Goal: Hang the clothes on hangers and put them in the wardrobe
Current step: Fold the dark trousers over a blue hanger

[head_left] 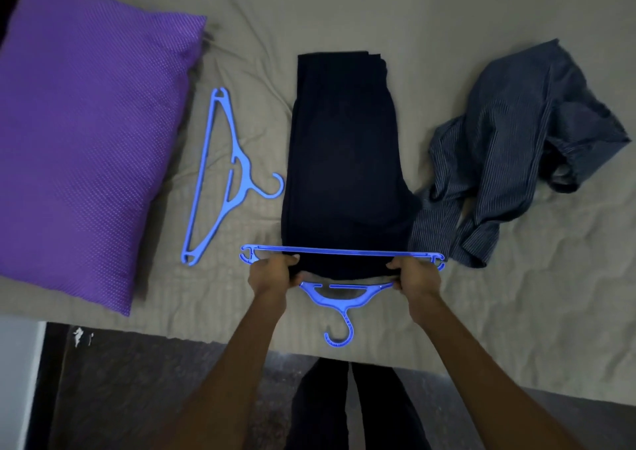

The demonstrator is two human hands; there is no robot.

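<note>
A folded dark navy garment (344, 153) lies lengthwise on the bed. Its near end passes under the straight bar of a blue plastic hanger (339, 300), whose hook points toward me. My left hand (272, 274) grips the garment's near left corner beside the hanger's left shoulder. My right hand (414, 276) grips the near right corner at the hanger's right shoulder. A second blue hanger (223, 177) lies loose on the bed to the left. A crumpled grey striped shirt (509, 146) lies to the right.
A large purple pillow (89, 140) fills the left side of the beige bed sheet (516, 294). The bed's near edge runs across below the hanger, with dark floor (137, 391) and my dark-trousered legs (351, 411) beneath it.
</note>
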